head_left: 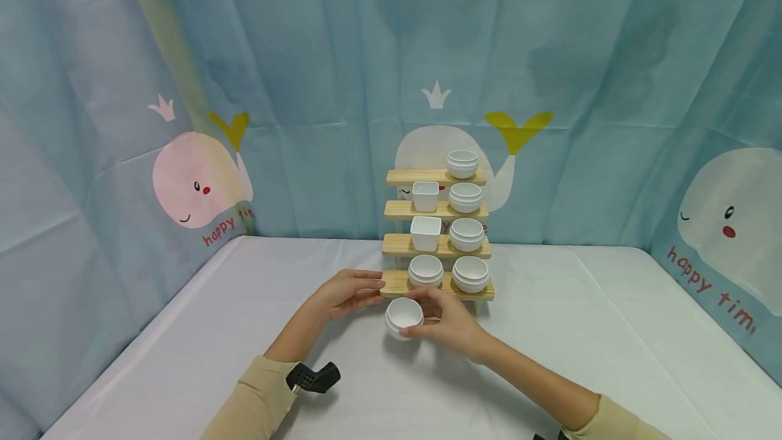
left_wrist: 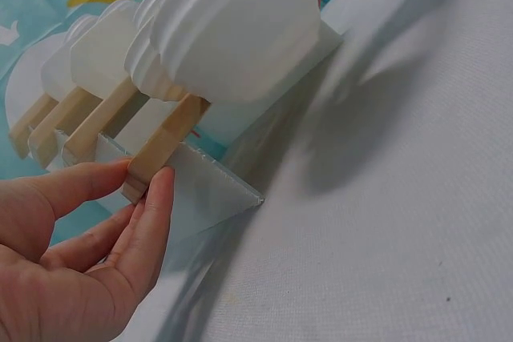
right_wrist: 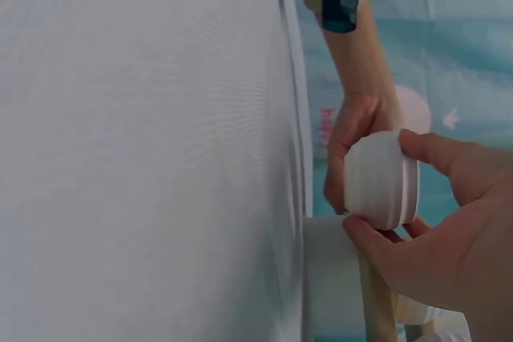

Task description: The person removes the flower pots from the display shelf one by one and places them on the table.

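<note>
My right hand (head_left: 451,323) pinches a small round white bowl (head_left: 404,314) between thumb and fingers, held in front of the lowest step of a tiered wooden display stand (head_left: 396,282). In the right wrist view the bowl (right_wrist: 375,182) is side-on, with its stepped rim towards my fingers. My left hand (head_left: 353,292) is at the left end of that lowest step. Seen from the left wrist, its thumb and fingers pinch the end of the wooden board (left_wrist: 164,148). Another round bowl (head_left: 425,270) sits on this step, beside a second one (head_left: 470,273) at its right end.
Above, the steps carry square white bowls, such as one on the second step (head_left: 425,233), and round ones, up to a single bowl (head_left: 462,163) on top. Clear side panels (left_wrist: 216,186) support the boards. A white cloth (head_left: 611,345) covers the table; a blue curtain (head_left: 305,87) hangs behind.
</note>
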A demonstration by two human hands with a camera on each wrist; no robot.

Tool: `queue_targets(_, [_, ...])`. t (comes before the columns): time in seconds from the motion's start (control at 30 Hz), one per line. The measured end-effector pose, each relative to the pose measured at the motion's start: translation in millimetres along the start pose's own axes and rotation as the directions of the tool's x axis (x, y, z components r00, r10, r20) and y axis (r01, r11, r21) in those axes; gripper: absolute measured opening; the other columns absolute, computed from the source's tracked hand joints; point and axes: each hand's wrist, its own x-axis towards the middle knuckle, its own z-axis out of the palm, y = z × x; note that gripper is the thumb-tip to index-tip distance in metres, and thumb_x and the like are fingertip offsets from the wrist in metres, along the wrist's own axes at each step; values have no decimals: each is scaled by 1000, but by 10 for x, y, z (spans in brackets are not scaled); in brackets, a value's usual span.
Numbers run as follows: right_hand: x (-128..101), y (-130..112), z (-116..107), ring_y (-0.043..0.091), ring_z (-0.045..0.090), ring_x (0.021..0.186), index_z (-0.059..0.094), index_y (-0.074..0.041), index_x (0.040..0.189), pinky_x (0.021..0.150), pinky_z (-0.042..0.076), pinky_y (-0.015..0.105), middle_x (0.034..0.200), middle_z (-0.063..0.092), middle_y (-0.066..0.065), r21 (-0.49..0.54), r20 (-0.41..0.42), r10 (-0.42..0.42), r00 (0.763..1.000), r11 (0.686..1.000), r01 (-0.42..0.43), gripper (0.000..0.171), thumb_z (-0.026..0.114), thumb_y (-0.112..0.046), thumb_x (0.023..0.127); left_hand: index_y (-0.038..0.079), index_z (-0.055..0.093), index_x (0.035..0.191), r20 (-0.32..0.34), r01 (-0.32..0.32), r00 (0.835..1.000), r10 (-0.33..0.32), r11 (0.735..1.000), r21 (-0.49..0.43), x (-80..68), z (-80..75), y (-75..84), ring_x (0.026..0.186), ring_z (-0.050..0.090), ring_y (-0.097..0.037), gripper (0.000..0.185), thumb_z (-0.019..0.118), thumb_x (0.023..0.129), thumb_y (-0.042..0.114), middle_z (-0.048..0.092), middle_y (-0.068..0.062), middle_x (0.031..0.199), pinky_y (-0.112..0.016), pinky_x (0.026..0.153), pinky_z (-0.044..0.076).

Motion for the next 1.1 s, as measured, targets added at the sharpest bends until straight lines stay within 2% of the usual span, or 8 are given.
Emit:
queue_targets(0.33, [7, 55, -2, 22, 70, 105, 60, 9, 132, 92, 63, 27, 124, 67, 17, -14, 39, 27, 999, 1000, -26, 55, 87, -3, 85, -15, 46, 149, 17, 1, 1000, -1, 1000, -10, 10, -12, -8, 88, 74, -13, 50, 62, 105, 0, 69, -15, 112, -24, 85, 65])
queue_targets(0.77, [17, 173, -5, 23, 72, 105, 63, 7, 130, 90, 63, 26, 123, 68, 16, -9, 101, 59, 993, 998, -59, 54, 89, -3, 83, -15, 46, 150, 9, -1, 1000, 1, 1000, 2, 9, -1, -7, 86, 73, -11, 50, 62, 105, 0, 69, -13, 110, -23, 84, 65])
queue_targets(1.1, [19, 202, -5, 24, 72, 105, 63, 8, 130, 89, 63, 24, 124, 69, 16, -4, 111, 46, 993, 999, -45, 56, 89, -2, 83, -14, 44, 151, -1, 4, 1000, -4, 1000, 23, -3, -1, 6, 83, 73, -10, 51, 61, 106, 1, 69, -14, 111, -22, 82, 65])
